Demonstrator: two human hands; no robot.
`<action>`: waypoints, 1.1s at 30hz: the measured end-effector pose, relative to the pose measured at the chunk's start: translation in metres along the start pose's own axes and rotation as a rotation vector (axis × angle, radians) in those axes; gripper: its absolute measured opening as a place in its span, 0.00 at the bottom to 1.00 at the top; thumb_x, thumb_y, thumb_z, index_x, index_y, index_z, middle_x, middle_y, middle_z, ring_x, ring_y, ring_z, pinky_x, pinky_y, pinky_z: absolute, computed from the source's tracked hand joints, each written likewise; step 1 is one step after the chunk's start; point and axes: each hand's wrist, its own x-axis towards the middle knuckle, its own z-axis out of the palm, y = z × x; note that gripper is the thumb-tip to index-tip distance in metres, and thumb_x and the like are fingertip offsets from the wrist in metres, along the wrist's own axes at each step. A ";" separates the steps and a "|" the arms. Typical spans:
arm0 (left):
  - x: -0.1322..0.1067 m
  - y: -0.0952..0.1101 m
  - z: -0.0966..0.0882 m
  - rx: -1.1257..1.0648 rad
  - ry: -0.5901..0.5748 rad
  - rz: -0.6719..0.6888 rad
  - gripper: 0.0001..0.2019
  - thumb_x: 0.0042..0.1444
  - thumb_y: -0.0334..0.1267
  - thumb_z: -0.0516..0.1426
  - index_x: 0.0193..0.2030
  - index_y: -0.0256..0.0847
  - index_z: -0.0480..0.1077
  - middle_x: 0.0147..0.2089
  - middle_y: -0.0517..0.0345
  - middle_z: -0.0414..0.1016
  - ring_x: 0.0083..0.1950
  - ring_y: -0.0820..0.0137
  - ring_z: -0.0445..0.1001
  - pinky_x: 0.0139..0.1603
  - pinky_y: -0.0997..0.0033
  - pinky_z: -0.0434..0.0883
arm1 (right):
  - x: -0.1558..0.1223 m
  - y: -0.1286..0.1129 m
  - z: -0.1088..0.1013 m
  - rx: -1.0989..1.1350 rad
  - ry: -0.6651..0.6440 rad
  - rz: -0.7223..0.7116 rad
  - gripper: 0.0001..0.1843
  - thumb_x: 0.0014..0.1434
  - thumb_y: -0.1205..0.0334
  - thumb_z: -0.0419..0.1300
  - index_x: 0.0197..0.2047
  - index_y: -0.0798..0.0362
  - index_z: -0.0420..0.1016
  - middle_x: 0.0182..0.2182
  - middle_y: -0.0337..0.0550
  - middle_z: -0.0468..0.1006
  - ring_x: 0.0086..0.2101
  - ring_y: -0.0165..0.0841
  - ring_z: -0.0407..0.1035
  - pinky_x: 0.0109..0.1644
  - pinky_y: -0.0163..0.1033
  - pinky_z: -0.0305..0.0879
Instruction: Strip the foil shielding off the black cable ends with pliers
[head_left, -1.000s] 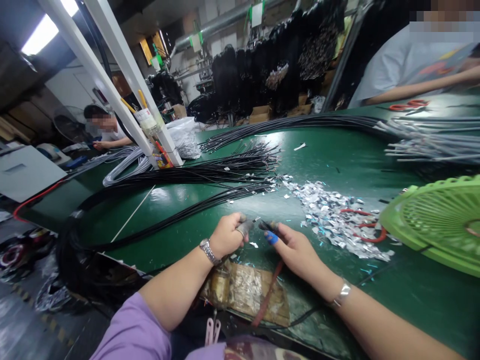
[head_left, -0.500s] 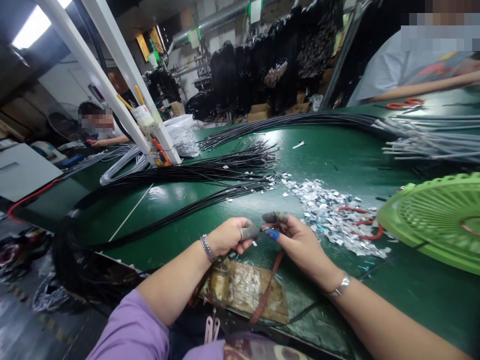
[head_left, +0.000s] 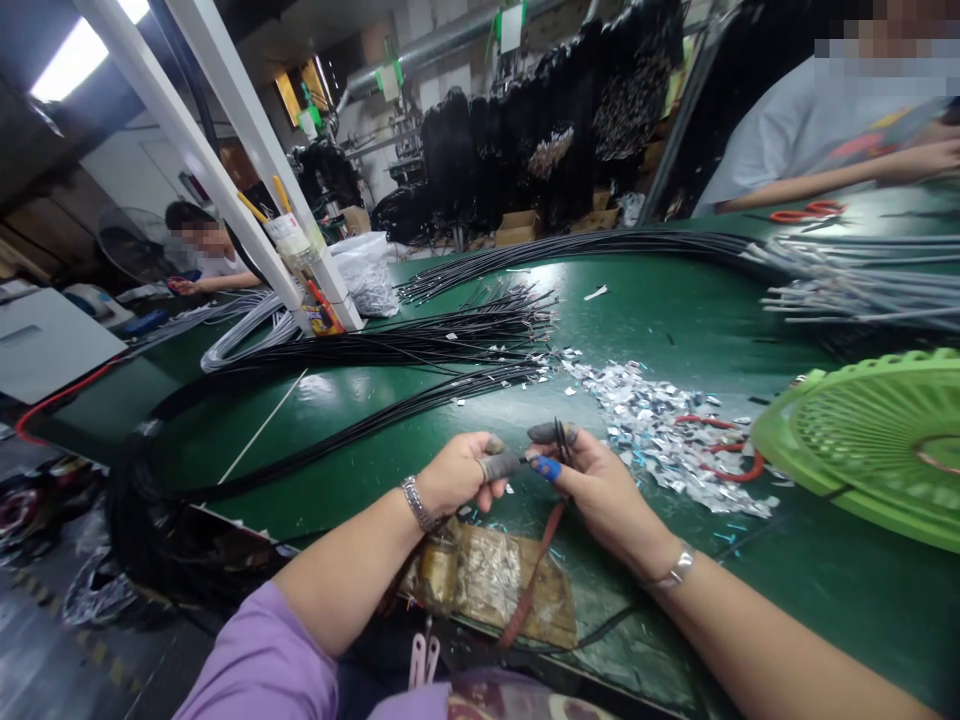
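In front of my chest, my left hand (head_left: pixel 480 470) is closed, its grey-covered thumb pinching the end of a thin black cable (head_left: pixel 526 459). My right hand (head_left: pixel 589 470) meets it from the other side, with a blue cover on the thumb and a dark grey cover on a finger, pinching at the same cable end. Slim dark pieces (head_left: pixel 561 436) stick up between the right fingers; their kind is too small to make out. Beneath the hands lies a worn board wrapped in brown tape (head_left: pixel 491 570), with a reddish-brown strap (head_left: pixel 534 590) across it.
Black cable bundles (head_left: pixel 420 340) lie across the green table (head_left: pixel 360 470). Scraps of silver foil (head_left: pixel 645 400) surround red-handled pliers (head_left: pixel 739 460) beside a green fan (head_left: pixel 885 430). Grey cables (head_left: pixel 840 280) and red scissors (head_left: pixel 808 212) lie near a co-worker (head_left: pixel 795 140). Another person (head_left: pixel 210 245) sits far left.
Slim dark pieces now stand up between my right fingers, where they did not show before. Both hands stay in nearly the same place. The co-worker's arm at the right has shifted slightly.
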 end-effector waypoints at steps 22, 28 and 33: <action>0.003 -0.015 -0.010 0.622 0.492 0.500 0.05 0.52 0.37 0.56 0.33 0.38 0.71 0.29 0.56 0.75 0.30 0.71 0.72 0.31 0.73 0.67 | -0.008 0.001 0.004 -0.422 -0.164 -0.141 0.15 0.57 0.48 0.53 0.33 0.50 0.71 0.20 0.37 0.66 0.25 0.33 0.61 0.28 0.37 0.59; -0.002 -0.013 -0.006 1.007 0.587 0.623 0.06 0.53 0.35 0.54 0.34 0.40 0.72 0.29 0.55 0.76 0.30 0.68 0.74 0.31 0.71 0.67 | -0.014 0.004 0.012 -0.179 -0.148 0.099 0.23 0.52 0.38 0.56 0.31 0.52 0.67 0.18 0.30 0.56 0.19 0.25 0.48 0.20 0.33 0.46; -0.003 -0.014 -0.005 1.173 0.608 0.689 0.06 0.52 0.35 0.53 0.33 0.40 0.71 0.28 0.57 0.76 0.29 0.69 0.73 0.30 0.72 0.66 | -0.015 0.002 0.014 -0.112 -0.154 0.169 0.27 0.47 0.34 0.58 0.26 0.51 0.63 0.17 0.29 0.56 0.19 0.24 0.47 0.20 0.32 0.44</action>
